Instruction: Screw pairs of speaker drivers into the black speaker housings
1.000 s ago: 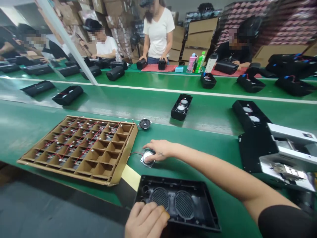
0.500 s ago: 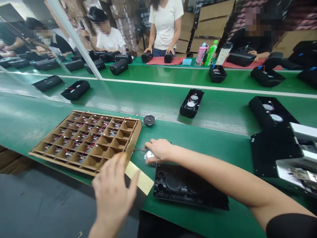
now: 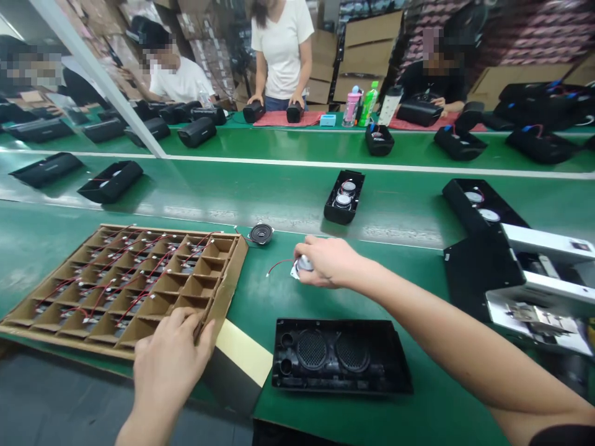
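Tray point(image 3: 231, 275) left of housing point(image 3: 383, 356), speaker point(image 3: 304, 263) in right hand point(image 3: 328, 263) beyond housing, machine point(image 3: 483, 263) at right

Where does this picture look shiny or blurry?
Head view: pale glare lies on the green belt, most visibly toward the left; in the head view, the pink stacks at upper right look smeared, while the open black shell at bottom centre looks clearer.

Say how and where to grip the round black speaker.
Grip the round black metal-framed speaker by its outer rim, probably best from above on the right: its cone faces up, and the brown cardboard tray lies close on its left.
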`<state>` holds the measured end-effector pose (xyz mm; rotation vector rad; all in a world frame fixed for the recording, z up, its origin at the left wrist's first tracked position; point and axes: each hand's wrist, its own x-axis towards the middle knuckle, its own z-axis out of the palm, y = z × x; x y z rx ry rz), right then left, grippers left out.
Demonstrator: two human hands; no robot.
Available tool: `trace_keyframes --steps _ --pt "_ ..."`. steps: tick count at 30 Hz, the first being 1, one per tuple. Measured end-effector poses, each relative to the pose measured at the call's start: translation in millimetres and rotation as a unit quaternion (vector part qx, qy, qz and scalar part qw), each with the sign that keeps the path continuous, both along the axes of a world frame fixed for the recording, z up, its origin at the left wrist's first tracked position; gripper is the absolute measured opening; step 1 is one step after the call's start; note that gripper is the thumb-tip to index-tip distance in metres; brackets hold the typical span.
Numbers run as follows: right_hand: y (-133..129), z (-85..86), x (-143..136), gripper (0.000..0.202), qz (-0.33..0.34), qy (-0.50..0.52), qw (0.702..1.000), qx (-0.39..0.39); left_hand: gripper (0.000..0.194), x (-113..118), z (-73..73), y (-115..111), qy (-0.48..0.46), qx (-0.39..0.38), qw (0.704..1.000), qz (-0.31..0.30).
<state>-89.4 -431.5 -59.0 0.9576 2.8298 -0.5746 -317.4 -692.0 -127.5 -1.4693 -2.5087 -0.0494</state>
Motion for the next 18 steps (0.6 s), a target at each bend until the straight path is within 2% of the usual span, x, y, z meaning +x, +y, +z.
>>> trace_keyframes --steps 2,4,6,8,10,13,15,18 --pt "10.1 8.4 30.3 0.032 -0.049 0.064 0.997 -0.019 0.045 -2.7 20.0 16.6 0.010 -0.006 1.000 -0.020" --pt "13.5 11.5 60.8 0.031 -0.094 0.135 0.985 -0.046 0.050 -0.7 42.8 50.9 0.014 -0.003 0.999 -0.051" --pt "10.0 8.0 88.7 0.038 -0.135 0.194 0.969 -0.069 0.048 4.6 60.5 101.5 -0.013 -0.046 0.995 -0.086" --pt "0.7 -1.3 112.6 0.047 -0.173 0.254 0.945 -0.113 0.051 9.3 68.0 160.0 -0.027 -0.094 0.989 -0.114" --pt "-12.2 -13.6 131.9 0.051 -0.223 0.332 0.891 -0.213 0.054 10.4 65.7 215.4 -0.043 -0.153 0.981 -0.112" --pt "-33.3 -30.2 153.2 0.048 -0.278 0.440 0.768 -0.373 0.045 8.2 54.3 274.1 -0.076 -0.229 0.967 -0.076" --pt "-45.9 -37.3 162.8 0.045 -0.278 0.478 0.715 -0.427 0.041 7.8 47.5 292.6 -0.103 -0.256 0.959 -0.062" --pt "-59.4 -44.8 170.3 0.052 -0.268 0.499 0.672 -0.476 0.038 7.4 41.4 295.9 -0.144 -0.232 0.959 -0.079"
